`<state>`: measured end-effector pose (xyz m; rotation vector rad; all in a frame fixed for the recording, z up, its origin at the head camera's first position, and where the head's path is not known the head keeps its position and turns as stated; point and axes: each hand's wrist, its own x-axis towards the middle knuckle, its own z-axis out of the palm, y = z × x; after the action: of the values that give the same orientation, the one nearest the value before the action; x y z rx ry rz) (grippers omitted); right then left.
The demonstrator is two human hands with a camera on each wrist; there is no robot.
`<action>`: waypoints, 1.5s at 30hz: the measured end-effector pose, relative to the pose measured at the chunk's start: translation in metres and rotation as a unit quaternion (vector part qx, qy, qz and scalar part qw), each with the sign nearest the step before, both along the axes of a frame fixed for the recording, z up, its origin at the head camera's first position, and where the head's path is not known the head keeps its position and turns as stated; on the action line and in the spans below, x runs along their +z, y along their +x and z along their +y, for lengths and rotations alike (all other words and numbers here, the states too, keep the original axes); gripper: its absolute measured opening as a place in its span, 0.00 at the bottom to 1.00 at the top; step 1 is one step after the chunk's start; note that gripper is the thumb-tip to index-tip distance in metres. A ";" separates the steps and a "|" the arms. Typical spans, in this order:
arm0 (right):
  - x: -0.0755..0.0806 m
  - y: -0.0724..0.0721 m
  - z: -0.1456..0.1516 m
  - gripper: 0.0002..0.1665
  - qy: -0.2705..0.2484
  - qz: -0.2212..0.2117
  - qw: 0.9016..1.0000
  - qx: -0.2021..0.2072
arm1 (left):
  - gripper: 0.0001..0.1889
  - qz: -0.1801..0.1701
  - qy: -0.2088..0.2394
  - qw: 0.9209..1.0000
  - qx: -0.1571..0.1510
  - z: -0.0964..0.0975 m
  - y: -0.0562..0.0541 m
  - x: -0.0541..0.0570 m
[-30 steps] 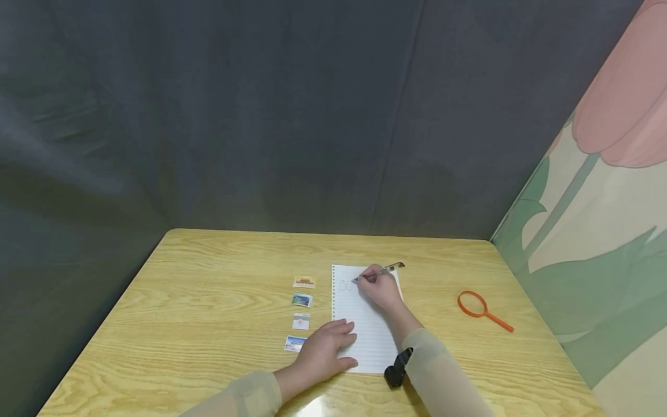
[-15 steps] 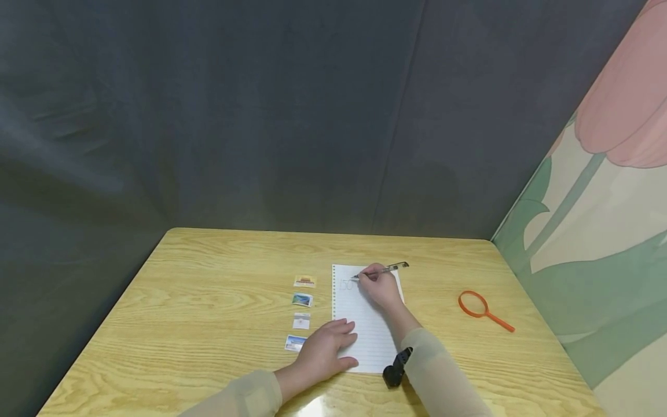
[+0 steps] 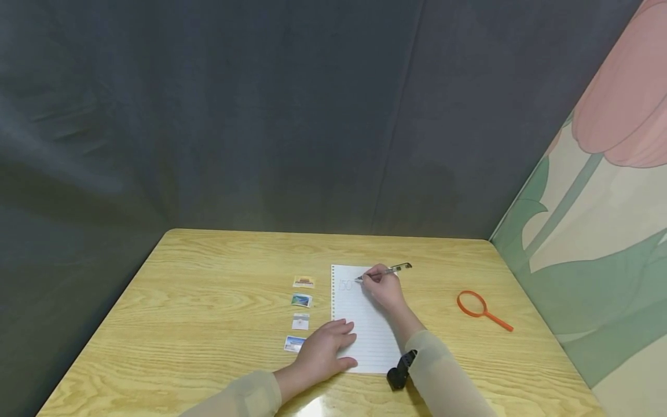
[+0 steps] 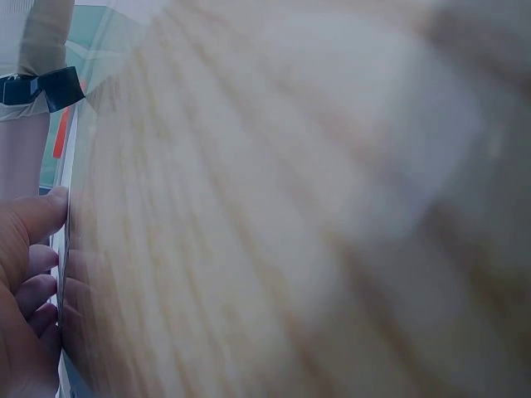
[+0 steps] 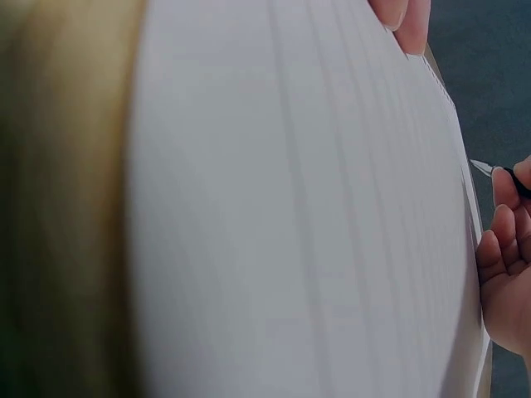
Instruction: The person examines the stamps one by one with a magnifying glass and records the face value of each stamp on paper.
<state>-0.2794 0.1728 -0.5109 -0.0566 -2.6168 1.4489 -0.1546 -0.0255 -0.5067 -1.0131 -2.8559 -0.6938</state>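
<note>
One pen, right of centre in the lower half of the head view, is pinched in the right hand, its tip beside faint digits on the lined paper; whether it touches cannot be told. A loose pinch could let the tip slip and spoil the figures, and the writing could smear if that hand drags leftward over wet ink. The left hand lies with fingers spread across the sheet's lower left; too light a press would probably let the paper turn under the strokes. The black wrist device, near the lower right corner, might snag that edge. The lowest stamp is partly hidden behind the left hand, so a leftward shift could push it along the table. The orange magnifying glass, farther right, seems out of harm's way.
</note>
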 end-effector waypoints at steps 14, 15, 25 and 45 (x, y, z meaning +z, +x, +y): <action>0.000 0.001 -0.001 0.03 0.010 0.013 1.000 0.014 | 0.27 -0.011 0.001 1.000 -0.001 0.000 0.000 0.001; -0.001 0.001 -0.001 0.03 0.009 0.011 1.000 0.014 | 0.27 -0.011 0.000 1.000 -0.002 0.000 0.000 0.001; -0.002 0.003 0.001 0.04 -0.010 0.005 1.000 0.029 | 0.27 0.001 -0.003 1.000 -0.001 -0.001 0.001 -0.003; 0.000 0.003 0.005 0.04 0.023 -0.003 1.000 0.000 | 0.27 -0.001 0.009 1.000 -0.006 0.000 0.000 -0.002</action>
<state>-0.2768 0.1777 -0.5109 -0.0572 -2.6537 1.3899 -0.1544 -0.0256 -0.5084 -1.0283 -2.8423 -0.7188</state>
